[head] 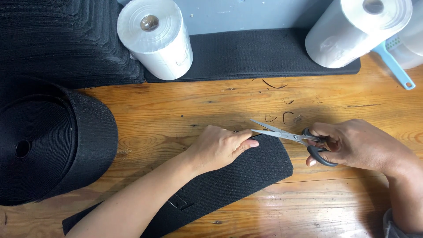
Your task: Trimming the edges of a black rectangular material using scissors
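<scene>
A wide strip of black elastic band (246,176) lies diagonally across the wooden table (185,110). My left hand (218,147) presses on the strip's upper edge near its far end, fingers pinching the fabric. My right hand (352,145) grips black-handled scissors (295,137). Their steel blades are slightly apart and point left, with the tips at the strip's top edge just beside my left fingertips.
A big roll of black band (48,141) stands at the left, with stacked black band (66,39) behind it. Two white plastic rolls (156,39) (352,31) rest on a black strip (251,53) at the back. A light blue handle (394,66) sticks out at the right. Thread scraps (282,115) lie nearby.
</scene>
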